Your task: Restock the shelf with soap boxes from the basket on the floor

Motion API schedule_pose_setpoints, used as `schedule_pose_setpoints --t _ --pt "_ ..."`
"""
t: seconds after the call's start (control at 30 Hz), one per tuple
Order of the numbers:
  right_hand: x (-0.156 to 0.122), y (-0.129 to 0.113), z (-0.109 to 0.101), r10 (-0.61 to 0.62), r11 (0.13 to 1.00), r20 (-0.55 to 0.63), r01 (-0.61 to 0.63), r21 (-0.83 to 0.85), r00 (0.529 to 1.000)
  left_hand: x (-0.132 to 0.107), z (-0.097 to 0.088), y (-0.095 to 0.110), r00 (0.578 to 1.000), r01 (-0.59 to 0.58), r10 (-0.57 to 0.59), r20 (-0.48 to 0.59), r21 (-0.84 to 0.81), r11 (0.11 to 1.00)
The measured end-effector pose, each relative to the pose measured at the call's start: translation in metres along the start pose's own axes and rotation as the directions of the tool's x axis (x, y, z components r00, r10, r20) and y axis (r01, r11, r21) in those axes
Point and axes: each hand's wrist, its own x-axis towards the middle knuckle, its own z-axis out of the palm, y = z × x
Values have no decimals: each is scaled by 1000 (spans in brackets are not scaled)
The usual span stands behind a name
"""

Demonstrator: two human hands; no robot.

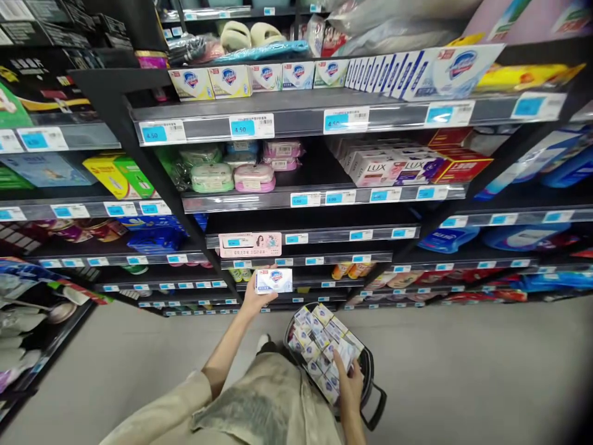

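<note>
My left hand grips a white and blue boxed soap bar by its left end, raised in front of the lower shelves. On the right, my right hand is closed around another pale soap box at the top of a dark basket. Many similar soap boxes fill that basket, which stands beside my legs. Above, a row of the same brand's soap boxes lines the upper shelf, with a stack of blue and white ones at its right.
Below the upper shelf sit soap dishes and LUX soap boxes. Price-tagged shelf edges jut out ahead. Blue bottles stand at right. Another shelf borders the grey floor on the left.
</note>
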Motion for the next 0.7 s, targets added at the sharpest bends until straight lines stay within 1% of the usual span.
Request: schedule_pose_setpoints --t 0.07,0.17,0.27,0.33,0.43,0.53,0.6,0.7 --pt "-2 2 -7 29 1000 -46 -29 9 999 -1 6 3 999 -33 34 10 -33 999" --pt "-6 -3 -12 42 998 -88 -38 41 995 -4 20 5 999 -25 27 20 -98 995" --pt "-12 -10 -13 29 997 -80 -23 73 996 -8 34 8 1000 5 -2 25 -146 989" --pt "-15 -13 -13 13 997 -57 -8 80 998 -10 38 10 999 12 -7 35 -160 987" --pt "-17 -11 -15 21 997 -28 -19 71 999 -13 38 10 998 11 -1 63 -164 986" --pt "-16 -4 -18 29 997 -19 -28 67 999 -18 33 7 999 -15 23 47 -167 986" --pt "-14 0 -18 55 992 0 -55 110 998 -22 31 6 999 -43 46 11 -170 984" --pt "-11 3 -15 140 960 46 -147 237 989 -27 26 7 998 -54 50 -27 -171 984"
